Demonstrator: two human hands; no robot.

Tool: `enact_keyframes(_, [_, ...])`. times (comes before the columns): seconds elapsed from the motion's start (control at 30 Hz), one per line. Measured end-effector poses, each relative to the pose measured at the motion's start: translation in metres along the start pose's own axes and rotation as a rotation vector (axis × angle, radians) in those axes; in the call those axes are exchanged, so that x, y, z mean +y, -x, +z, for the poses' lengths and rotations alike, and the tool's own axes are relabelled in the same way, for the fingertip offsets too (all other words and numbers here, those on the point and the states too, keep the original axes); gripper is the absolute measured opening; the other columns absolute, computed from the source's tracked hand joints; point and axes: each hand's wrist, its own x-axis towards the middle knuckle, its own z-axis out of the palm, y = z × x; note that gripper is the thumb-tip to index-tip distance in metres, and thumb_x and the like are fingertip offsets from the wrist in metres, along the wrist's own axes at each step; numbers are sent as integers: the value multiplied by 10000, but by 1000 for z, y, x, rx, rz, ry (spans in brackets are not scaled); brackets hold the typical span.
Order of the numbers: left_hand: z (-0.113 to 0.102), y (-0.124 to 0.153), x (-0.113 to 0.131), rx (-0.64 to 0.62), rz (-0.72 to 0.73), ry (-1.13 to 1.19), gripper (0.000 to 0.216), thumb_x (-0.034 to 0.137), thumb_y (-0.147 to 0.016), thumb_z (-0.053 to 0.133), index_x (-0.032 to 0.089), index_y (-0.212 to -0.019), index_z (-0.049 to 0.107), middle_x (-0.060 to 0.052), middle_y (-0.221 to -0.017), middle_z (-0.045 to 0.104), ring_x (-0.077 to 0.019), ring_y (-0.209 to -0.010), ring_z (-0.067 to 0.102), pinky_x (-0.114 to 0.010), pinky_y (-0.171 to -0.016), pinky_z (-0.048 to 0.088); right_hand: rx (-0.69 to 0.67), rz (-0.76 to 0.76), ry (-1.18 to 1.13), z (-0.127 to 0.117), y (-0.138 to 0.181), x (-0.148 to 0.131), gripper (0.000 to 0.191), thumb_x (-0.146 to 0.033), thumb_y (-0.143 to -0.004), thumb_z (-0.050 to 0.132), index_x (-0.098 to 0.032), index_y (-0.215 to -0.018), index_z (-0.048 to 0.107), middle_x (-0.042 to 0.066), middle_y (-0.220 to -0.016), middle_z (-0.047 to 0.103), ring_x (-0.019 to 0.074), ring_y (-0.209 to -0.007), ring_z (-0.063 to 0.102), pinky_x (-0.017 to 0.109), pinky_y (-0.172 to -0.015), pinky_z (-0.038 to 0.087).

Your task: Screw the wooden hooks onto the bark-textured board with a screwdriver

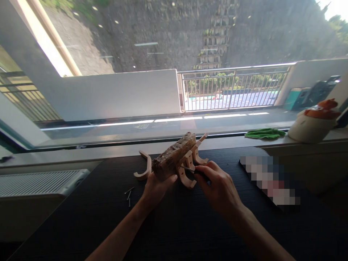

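A bark-covered piece of wood (174,153) is tilted on edge above the dark table, and my left hand (157,190) grips its near end. Several pale curved wooden hooks (187,180) line its right side, with dark holes in them. My right hand (219,183) is closed around the dark handle of a screwdriver (187,169). Its thin shaft points left at the nearest hook; whether the tip sits in a screw is too small to tell. Another curved wooden hook (148,167) shows to the left of the wood. Several loose screws (129,195) lie left of my left hand.
The dark table (108,224) stands against a window sill (228,142). On the sill are a green cloth (265,133) and a beige pot (310,127) with an orange-brown top. A pixelated flat object (272,183) lies at the right. A radiator (43,183) is at the left.
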Motion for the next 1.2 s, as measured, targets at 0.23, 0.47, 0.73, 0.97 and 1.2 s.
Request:
enact_keyframes(0.23, [-1,0,-1,10,-47,0,389,319,-626,676,123,-961,659,-65,-887,691,-273,-873,619,-348,-754,495,-23,89,-54,4,1,-3,220,-330,-878,403,-248,-943,597,12,-866,607,152,-767,569,257,-672,399])
enact_keyframes(0.47, [3,0,-2,3,-67,190,476,282,-621,692,123,-1064,617,-88,-1034,659,-285,-990,582,-374,-841,468,-90,109,-99,-1,1,-5,213,-222,-746,556,-239,-950,497,-26,-839,607,144,-714,566,235,-612,387])
enact_keyframes(0.73, [2,0,-4,-29,-27,209,450,261,-649,686,146,-1077,610,-77,-1052,655,-269,-1013,574,-371,-892,440,-12,-28,97,0,0,-5,164,-158,-795,485,-229,-934,534,4,-954,558,141,-759,547,243,-598,351])
enact_keyframes(0.97, [0,0,3,-38,-37,164,450,268,-633,687,137,-1059,627,-77,-1031,664,-281,-993,583,-366,-849,468,23,-9,38,3,3,-6,169,-226,-824,482,-222,-972,564,19,-950,583,145,-787,567,249,-672,388])
enact_keyframes(1.2, [1,2,3,-44,-36,100,421,279,-648,673,142,-1044,632,-73,-999,673,-279,-969,592,-358,-814,477,-52,167,-97,2,1,-6,177,-342,-838,458,-228,-904,577,4,-826,636,160,-740,582,253,-623,400])
